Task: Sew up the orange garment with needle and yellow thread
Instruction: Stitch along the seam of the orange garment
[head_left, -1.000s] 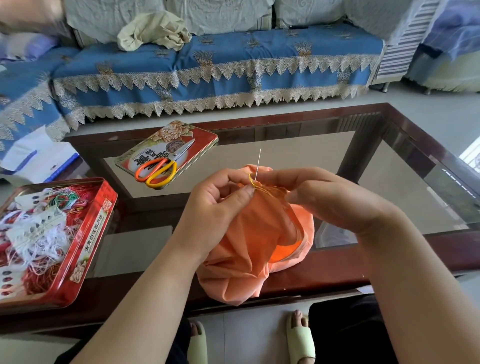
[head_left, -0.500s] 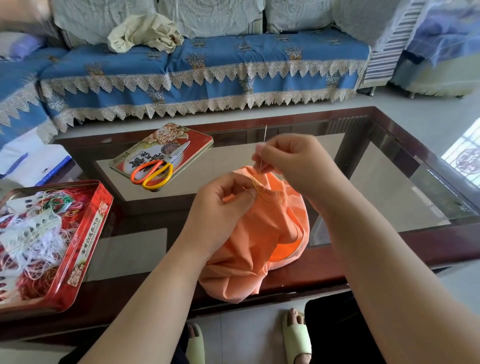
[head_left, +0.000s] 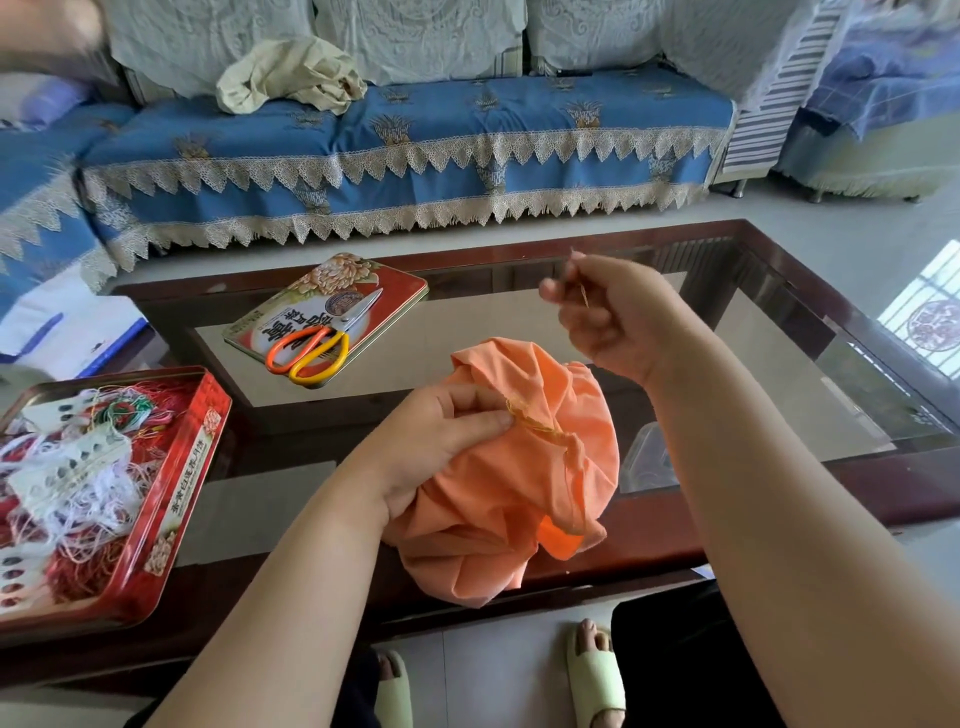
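Count: 1 orange garment (head_left: 498, 478), 1 needle (head_left: 575, 260), 1 pr scissors (head_left: 317, 347), 2 tins. Garment bunched, creased, yellow thread (head_left: 535, 422) stitches along seam; held over table (head_left: 857, 467) near edge. My left hand (head_left: 436, 441) pinches fabric at seam; my right hand (head_left: 608, 317), raised above, pinches needle.

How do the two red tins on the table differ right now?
The red tin tray on the left is deep and open, filled with tangled white, red and green threads. The flat red flower-printed tin lid lies farther back on the glass, shallow side up, and carries only the orange-and-yellow-handled scissors. The tray sits at the near left edge; the lid sits nearer the middle. Both are red, rectangular and printed.
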